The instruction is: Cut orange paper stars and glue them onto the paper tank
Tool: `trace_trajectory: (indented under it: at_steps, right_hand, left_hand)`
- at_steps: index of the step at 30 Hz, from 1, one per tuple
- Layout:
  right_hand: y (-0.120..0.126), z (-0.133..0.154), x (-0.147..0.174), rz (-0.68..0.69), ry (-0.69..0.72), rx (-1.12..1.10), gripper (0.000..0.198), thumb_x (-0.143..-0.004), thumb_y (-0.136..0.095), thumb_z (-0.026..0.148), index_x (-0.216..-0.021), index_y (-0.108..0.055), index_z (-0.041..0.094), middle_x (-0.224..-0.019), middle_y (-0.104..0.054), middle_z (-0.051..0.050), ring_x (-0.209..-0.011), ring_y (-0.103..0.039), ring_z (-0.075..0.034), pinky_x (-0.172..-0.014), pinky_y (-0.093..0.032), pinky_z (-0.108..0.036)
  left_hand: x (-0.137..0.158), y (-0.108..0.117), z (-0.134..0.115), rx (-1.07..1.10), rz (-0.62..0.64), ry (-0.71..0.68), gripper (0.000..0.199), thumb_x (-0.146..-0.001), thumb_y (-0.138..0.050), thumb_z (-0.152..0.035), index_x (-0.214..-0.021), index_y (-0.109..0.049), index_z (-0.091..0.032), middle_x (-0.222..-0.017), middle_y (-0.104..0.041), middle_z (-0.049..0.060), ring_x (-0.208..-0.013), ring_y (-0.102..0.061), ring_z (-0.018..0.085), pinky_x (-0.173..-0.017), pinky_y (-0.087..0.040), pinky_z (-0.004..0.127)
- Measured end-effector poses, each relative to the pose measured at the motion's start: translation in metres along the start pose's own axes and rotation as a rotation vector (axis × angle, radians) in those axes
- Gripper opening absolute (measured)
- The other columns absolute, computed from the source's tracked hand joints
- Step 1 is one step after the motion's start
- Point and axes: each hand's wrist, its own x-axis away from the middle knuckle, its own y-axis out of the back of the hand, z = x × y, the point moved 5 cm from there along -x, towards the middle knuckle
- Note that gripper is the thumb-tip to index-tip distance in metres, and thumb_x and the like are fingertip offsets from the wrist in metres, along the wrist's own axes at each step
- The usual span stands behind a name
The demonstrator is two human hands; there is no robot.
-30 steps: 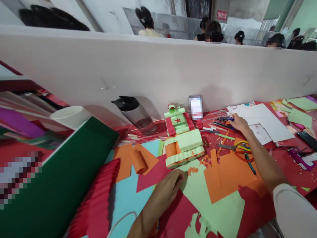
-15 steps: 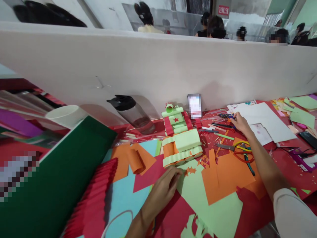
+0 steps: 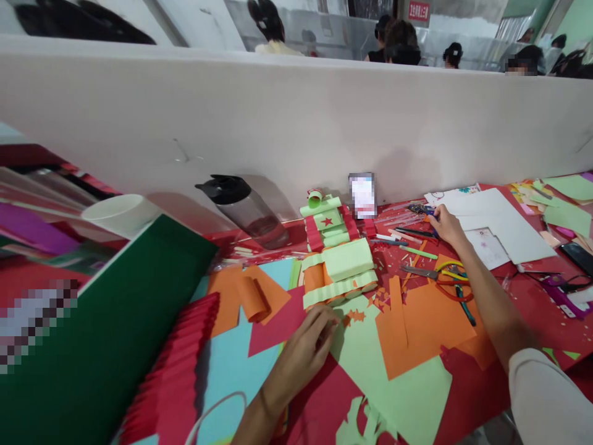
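Observation:
My left hand (image 3: pixel 306 340) rests with curled fingers just in front of a folded light-green and orange paper model (image 3: pixel 347 262). What its fingertips hold, if anything, is hidden. Beside it lie small orange paper stars (image 3: pixel 356 316) on a light-green sheet (image 3: pixel 398 395). My right hand (image 3: pixel 447 224) reaches across to the back right, thumb and fingers pinched together at a small dark and blue tool (image 3: pixel 420 209), whose kind I cannot make out. Behind the first model stands a green and red paper model (image 3: pixel 328 221) bearing a red star.
Yellow- and red-handled scissors (image 3: pixel 440 275) lie below my right forearm, near orange sheets (image 3: pixel 421 330). A phone (image 3: pixel 362 194) leans against the white partition (image 3: pixel 278 117). At left are a dark bottle (image 3: pixel 245 207), a white cup (image 3: pixel 121 213), a green board (image 3: pixel 106 334) and pleated red paper (image 3: pixel 176 371).
The view has shifted slightly. Both hands stay in almost the same places, with the right fingers still pinched by the small tool. The paper models have not moved.

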Motion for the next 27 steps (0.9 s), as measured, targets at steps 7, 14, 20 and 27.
trace_trajectory:
  at_steps: [7,14,20,27]
  right_hand:
    - [0.014,0.001,-0.004,-0.045,0.020,-0.343,0.027,-0.093,-0.055,0.048,-0.096,-0.038,0.027,-0.092,-0.065,-0.002,-0.078,-0.066,-0.021,-0.071,-0.052,-0.033]
    - [0.059,0.019,0.008,-0.151,0.095,-0.855,0.050,-0.074,-0.078,0.051,-0.097,-0.040,0.029,-0.098,-0.065,0.001,-0.070,-0.066,-0.015,-0.067,-0.058,-0.032]
    - [0.082,0.058,0.044,-0.063,0.134,-0.926,0.037,-0.065,-0.091,0.037,-0.088,-0.066,0.022,-0.084,-0.069,0.000,-0.071,-0.065,-0.017,-0.070,-0.057,-0.033]
    - [0.043,0.102,0.110,0.276,0.177,-0.806,0.038,-0.086,-0.078,0.057,-0.102,-0.080,0.023,-0.075,-0.071,-0.001,-0.071,-0.067,-0.018,-0.070,-0.056,-0.032]
  left_hand:
    - [0.004,-0.001,0.007,0.087,-0.069,0.067,0.026,-0.107,-0.047,-0.036,-0.104,-0.070,-0.023,-0.103,-0.068,0.009,-0.093,-0.069,0.022,-0.080,-0.058,0.031]
    - [-0.003,0.002,0.004,0.368,-0.189,0.242,0.030,-0.100,-0.061,-0.049,-0.096,-0.072,-0.021,-0.098,-0.077,0.009,-0.091,-0.073,0.022,-0.076,-0.058,0.031]
    - [-0.022,0.009,-0.016,0.607,-0.256,0.241,0.035,-0.093,-0.072,-0.054,-0.092,-0.073,-0.019,-0.093,-0.076,0.008,-0.087,-0.074,0.021,-0.080,-0.059,0.032]
    - [-0.044,0.001,-0.021,0.847,-0.316,0.282,0.047,-0.082,-0.085,-0.056,-0.107,-0.066,-0.021,-0.083,-0.074,0.002,-0.079,-0.072,0.018,-0.071,-0.056,0.029]
